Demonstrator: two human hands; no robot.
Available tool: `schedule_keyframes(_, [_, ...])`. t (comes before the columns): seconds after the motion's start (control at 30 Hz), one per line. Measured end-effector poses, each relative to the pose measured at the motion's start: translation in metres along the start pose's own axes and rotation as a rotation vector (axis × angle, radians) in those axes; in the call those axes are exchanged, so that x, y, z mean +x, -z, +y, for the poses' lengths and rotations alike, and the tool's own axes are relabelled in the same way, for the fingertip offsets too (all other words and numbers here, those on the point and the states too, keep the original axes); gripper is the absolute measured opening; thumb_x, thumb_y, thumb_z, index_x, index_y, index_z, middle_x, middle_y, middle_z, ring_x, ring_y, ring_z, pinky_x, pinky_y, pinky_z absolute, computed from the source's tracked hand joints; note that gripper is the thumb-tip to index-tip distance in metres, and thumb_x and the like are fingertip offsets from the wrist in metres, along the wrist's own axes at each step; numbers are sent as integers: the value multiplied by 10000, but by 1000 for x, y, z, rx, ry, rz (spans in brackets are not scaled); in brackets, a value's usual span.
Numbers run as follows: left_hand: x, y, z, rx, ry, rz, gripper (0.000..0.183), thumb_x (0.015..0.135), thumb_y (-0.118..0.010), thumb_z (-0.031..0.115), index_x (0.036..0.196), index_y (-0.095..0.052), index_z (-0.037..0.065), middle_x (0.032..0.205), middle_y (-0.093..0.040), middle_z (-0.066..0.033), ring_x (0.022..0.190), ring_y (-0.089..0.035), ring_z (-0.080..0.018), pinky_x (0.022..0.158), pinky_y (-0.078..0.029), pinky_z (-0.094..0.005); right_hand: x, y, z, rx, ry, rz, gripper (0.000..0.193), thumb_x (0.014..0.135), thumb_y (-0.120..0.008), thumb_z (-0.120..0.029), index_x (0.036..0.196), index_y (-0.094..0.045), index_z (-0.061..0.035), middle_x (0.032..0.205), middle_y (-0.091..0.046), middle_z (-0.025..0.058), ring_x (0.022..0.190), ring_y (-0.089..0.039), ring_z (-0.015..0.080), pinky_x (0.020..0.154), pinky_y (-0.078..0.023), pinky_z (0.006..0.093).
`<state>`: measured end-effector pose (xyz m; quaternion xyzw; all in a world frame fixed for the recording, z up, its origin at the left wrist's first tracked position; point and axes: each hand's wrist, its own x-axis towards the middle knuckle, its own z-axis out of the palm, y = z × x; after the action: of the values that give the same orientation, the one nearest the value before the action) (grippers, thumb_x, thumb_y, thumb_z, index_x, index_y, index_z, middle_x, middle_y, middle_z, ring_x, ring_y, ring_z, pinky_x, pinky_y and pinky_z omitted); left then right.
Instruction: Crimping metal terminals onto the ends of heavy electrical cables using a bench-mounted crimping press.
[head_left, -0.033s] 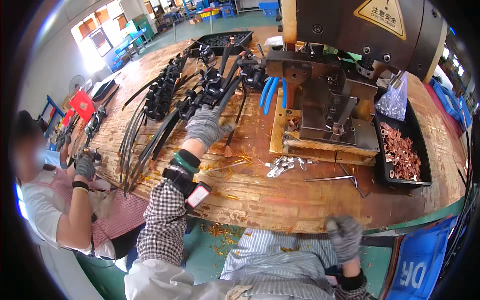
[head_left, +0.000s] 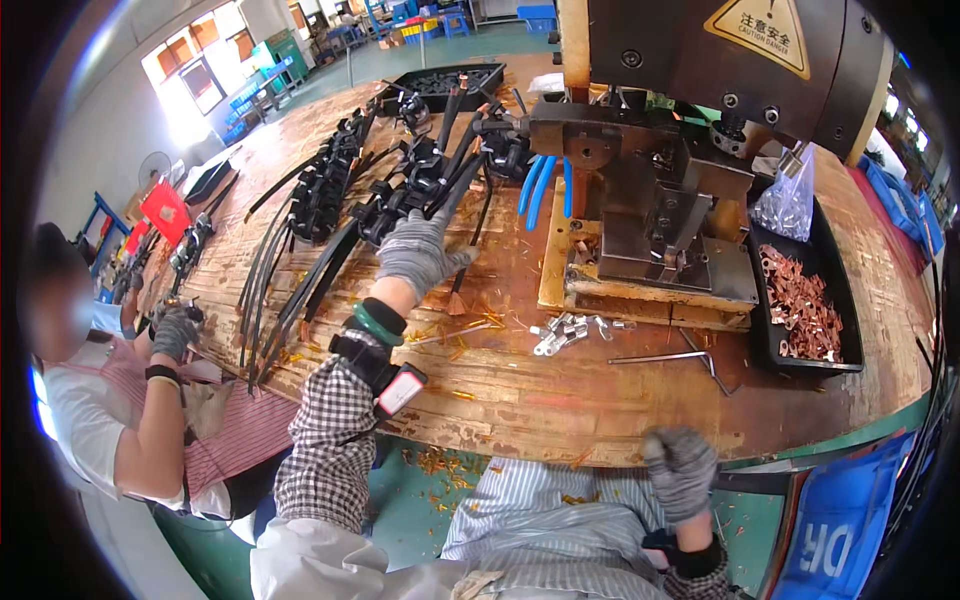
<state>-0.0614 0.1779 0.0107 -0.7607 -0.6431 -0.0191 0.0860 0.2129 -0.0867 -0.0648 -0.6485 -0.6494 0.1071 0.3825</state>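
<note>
My left hand [head_left: 418, 255], in a grey knit glove, reaches over a row of black cables [head_left: 322, 262] with black moulded clamp-like parts [head_left: 382, 212]. Its fingertips touch the near end of the row, while the thumb sticks out to the right, apart from the fingers. Under the thumb hangs a thin cable with a bare copper end [head_left: 457, 302]. My right hand [head_left: 682, 475], gloved alike, is curled into a fist at the table's front edge; no item shows in it. Silver cable lugs [head_left: 562, 332] lie between my hands, in front of a metal press [head_left: 655, 225].
Blue-handled pliers [head_left: 536, 190] lean at the press's left side. Hex keys [head_left: 690, 357] lie in front of it. A black tray [head_left: 815, 368] at right holds copper pieces and a clear bag [head_left: 788, 205]. Another person [head_left: 140, 430] works at the left. A black bin [head_left: 500, 72] stands behind.
My left hand has shifted very slightly right over the cables. The right fist has moved a little to the left along the table edge.
</note>
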Motion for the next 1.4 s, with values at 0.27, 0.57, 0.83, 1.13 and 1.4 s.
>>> schedule_keyframes(0.27, [39, -2, 13, -103, 94, -109, 755, 705, -658, 454, 1267, -365, 44, 1111, -527, -220, 1028, -523, -315, 827, -430, -392, -3, -16, 7, -86, 165, 189, 96, 770, -613, -178, 760, -594, -84, 620, -507, 69, 554, -497, 242, 500, -390, 347])
schedule_keyframes(0.57, [56, -18, -7, -1020, -37, -224, 262, 766, -668, 185, 929, -572, 3, 676, -540, 10, 586, -492, -73, 507, -379, -207, -6, -14, 4, -68, 106, 124, 81, 749, -625, -154, 782, -598, -85, 688, -563, 103, 612, -534, 287, 553, -437, 373])
schedule_keyframes(0.83, [-65, 2, -6, -1079, -34, -217, 316, 809, -616, 159, 1032, -493, -29, 710, -491, 6, 591, -444, -62, 503, -372, -203, -3, -11, 6, -44, 115, 168, 88, 751, -625, -145, 790, -605, -69, 698, -571, 94, 619, -536, 275, 552, -442, 364])
schedule_keyframes(1.13, [-81, 20, -82, -74, -176, -9, 408, 804, -582, 350, 1091, -524, 66, 755, -623, -153, 692, -620, -278, 624, -471, -364, -6, -10, 6, -56, 144, 131, 113, 731, -638, -144, 811, -601, -74, 713, -573, 87, 619, -533, 268, 557, -442, 364])
schedule_keyframes(1.4, [-96, 69, -67, -85, -302, -492, 723, 723, -638, 467, 1255, -397, 40, 1248, -408, -234, 1123, -441, -348, 934, -367, -389, -6, -11, 10, -83, 172, 140, 136, 722, -640, -138, 835, -591, -80, 712, -562, 82, 626, -527, 263, 563, -437, 364])
